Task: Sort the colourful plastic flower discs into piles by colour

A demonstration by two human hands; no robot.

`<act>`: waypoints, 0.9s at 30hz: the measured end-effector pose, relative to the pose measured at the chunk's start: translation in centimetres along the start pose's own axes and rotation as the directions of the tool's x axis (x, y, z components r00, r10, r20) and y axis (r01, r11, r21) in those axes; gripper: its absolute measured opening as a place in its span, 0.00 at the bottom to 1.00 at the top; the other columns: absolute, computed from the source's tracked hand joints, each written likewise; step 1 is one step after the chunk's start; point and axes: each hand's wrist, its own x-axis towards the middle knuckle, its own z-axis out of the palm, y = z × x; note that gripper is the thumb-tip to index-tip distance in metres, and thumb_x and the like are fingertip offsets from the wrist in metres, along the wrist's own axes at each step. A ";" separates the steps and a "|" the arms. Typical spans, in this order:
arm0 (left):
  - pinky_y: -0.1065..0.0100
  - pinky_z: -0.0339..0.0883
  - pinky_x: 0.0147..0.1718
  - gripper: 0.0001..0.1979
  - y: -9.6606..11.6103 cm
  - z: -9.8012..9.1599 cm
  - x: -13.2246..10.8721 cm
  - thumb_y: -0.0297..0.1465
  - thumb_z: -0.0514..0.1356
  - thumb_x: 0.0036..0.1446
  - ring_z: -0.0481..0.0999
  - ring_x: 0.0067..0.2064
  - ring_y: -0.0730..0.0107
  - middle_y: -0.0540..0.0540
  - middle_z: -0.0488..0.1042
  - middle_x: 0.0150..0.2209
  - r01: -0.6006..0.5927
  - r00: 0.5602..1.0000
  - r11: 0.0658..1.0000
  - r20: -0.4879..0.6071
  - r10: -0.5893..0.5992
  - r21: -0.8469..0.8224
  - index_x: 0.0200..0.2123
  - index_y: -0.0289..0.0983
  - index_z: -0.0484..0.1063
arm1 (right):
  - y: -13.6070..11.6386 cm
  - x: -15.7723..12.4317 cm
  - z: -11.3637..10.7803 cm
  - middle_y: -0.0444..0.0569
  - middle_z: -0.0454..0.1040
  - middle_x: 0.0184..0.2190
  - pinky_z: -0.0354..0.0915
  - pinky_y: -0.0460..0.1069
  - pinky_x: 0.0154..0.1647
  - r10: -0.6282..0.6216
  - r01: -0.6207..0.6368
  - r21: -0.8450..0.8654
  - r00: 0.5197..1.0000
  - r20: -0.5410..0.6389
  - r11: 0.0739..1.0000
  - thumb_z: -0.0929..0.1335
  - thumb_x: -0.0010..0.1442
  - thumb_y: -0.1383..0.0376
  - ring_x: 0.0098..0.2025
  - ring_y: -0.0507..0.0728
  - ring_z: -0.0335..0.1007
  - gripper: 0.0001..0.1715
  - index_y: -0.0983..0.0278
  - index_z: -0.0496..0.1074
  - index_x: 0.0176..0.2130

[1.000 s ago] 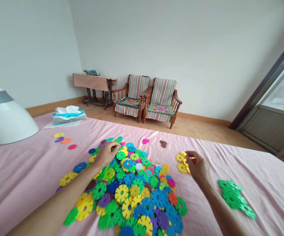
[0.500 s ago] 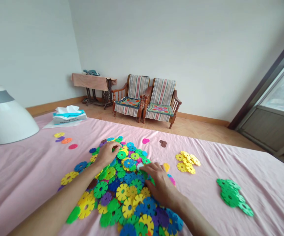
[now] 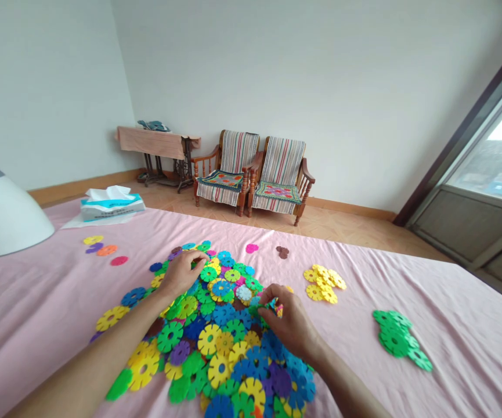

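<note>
Since a second ago, the right hand point(image 3: 288, 319) has left the yellow slotted discs point(image 3: 320, 280) for the mixed heap point(image 3: 223, 313) on the pink-clothed surface point(image 3: 355, 276), its fingers curled at a green disc point(image 3: 255, 310); I cannot tell whether it grips. The left hand point(image 3: 183, 271) curls over the heap, its grip also unclear. Four loose discs point(image 3: 107, 250) lie toward the left edge, one tissue box point(image 3: 114, 210) toward the far-left corner; two armchairs point(image 3: 280, 165) stand beyond the far edge.

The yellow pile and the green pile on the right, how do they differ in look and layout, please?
The yellow pile is a rounded cluster, while the green pile stretches out in a slanting strip. The yellow pile lies farther away; the green pile lies nearer and farther right. Both are overlapping notched discs on the pink cloth.
</note>
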 end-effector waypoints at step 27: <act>0.64 0.68 0.41 0.12 0.4 -0.3 0.1 0.37 0.54 0.53 0.77 0.40 0.59 0.47 0.80 0.35 -0.005 1.000 0.999 -0.010 0.006 0.044 0.30 0.40 0.76 | 10.2 -1.9 -15.3 0.47 0.72 0.19 0.62 0.48 0.24 0.292 -0.342 -0.093 0.892 -0.346 0.935 0.66 0.48 0.60 0.23 0.55 0.67 0.08 0.62 0.69 0.23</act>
